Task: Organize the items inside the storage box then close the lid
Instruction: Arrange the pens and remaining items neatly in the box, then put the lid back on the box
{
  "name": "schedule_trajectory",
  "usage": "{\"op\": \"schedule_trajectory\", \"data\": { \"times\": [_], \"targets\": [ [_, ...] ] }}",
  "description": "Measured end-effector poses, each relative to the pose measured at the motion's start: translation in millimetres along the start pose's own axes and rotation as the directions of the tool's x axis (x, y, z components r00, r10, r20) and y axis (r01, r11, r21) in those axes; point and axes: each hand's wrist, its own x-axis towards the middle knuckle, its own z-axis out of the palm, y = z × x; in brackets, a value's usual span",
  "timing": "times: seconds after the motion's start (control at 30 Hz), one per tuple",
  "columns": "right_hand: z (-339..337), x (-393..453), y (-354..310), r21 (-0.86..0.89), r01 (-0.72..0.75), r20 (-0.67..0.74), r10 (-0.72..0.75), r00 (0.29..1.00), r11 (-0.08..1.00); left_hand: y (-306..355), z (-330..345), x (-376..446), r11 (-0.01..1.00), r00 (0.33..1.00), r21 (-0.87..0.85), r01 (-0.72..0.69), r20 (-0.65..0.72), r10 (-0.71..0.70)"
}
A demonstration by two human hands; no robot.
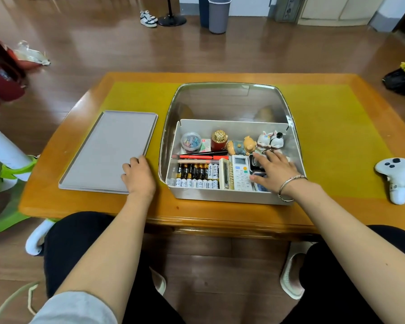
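A clear storage box (229, 92) stands on the table with a white inner tray. In the tray lie a row of batteries (197, 176), a white remote (241, 174), red and black pens (201, 155), a tub of clips (191, 141), a red jar (219, 139) and small figurines (270, 140). The grey lid (108, 148) lies flat on the table to the left of the box. My left hand (138, 174) rests on the lid's near right corner. My right hand (275, 171) reaches into the tray's right side, fingers spread over small dark items that it partly hides.
A white game controller (394, 176) lies at the table's right edge. The yellow mat (136, 97) covers the wooden table. A grey bin (218, 14) and shoes stand on the floor beyond. A green and white frame stands at the left.
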Motion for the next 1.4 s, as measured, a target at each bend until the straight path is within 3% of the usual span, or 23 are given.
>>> {"op": "schedule_trajectory", "data": {
  "times": [0.27,0.5,0.8,1.07,1.27,1.4],
  "targets": [
    [-0.7,1.4,2.8,0.01,0.025,0.011,-0.025,1.0,1.0,5.4,-6.1,1.5,0.999,0.999,-0.043,0.018,0.041,-0.016],
    [-3.6,1.8,0.0,0.051,0.022,0.029,-0.023,0.999,0.998,11.0,-40.3,16.2,0.997,1.0,-0.074,-0.011,-0.016,0.01],
    [-27.6,0.2,-3.5,0.156,0.063,-0.242,-0.023,0.97,0.986,14.6,-106.8,40.3,0.999,0.977,-0.013,-0.051,-0.208,0.047],
    [-70.9,12.9,-18.3,0.368,0.157,-0.373,-0.009,0.928,0.917,46.7,-161.5,46.9,0.984,0.877,-0.03,-0.174,-0.459,0.141],
    [-118.1,22.3,-14.4,0.548,0.235,-0.462,0.056,0.885,0.803,79.6,-211.8,39.1,0.942,0.753,-0.059,-0.33,-0.618,0.225],
    [-140.7,27.9,-6.5,0.69,0.254,-0.482,0.168,0.86,0.677,101.2,-236.5,23.6,0.857,0.673,-0.069,-0.511,-0.653,0.348]
  ]
}}
